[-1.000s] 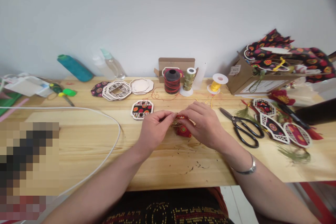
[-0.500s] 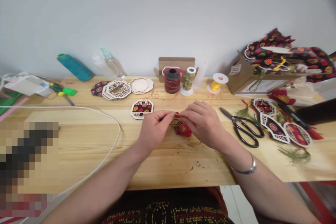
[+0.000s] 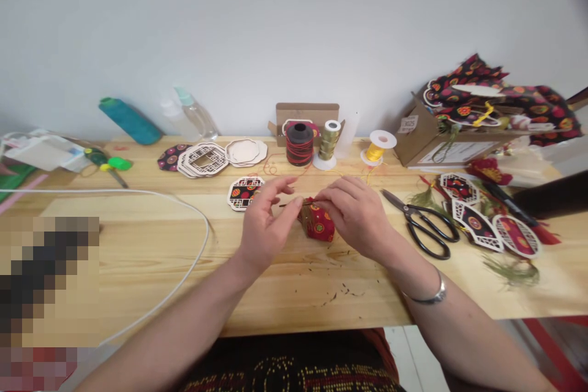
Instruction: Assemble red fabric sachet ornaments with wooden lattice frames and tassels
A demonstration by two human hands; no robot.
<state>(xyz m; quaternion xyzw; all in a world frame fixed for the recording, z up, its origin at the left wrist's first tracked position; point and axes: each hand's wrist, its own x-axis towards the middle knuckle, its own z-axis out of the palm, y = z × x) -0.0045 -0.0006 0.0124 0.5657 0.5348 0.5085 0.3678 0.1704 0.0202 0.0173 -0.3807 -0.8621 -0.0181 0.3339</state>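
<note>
With our right hand (image 3: 361, 213), we are pinching the red patterned fabric piece (image 3: 321, 228), seemingly steadying it; our left hand (image 3: 263, 220) is reaching its edge, index finger lifted, its grip unclear.

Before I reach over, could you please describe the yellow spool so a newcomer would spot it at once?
Find the cardboard box at the back right of the table. Just to its left stands the yellow spool. Unlike the gold spool and red-wound spool farther left, it has a wide white top disc.
</note>
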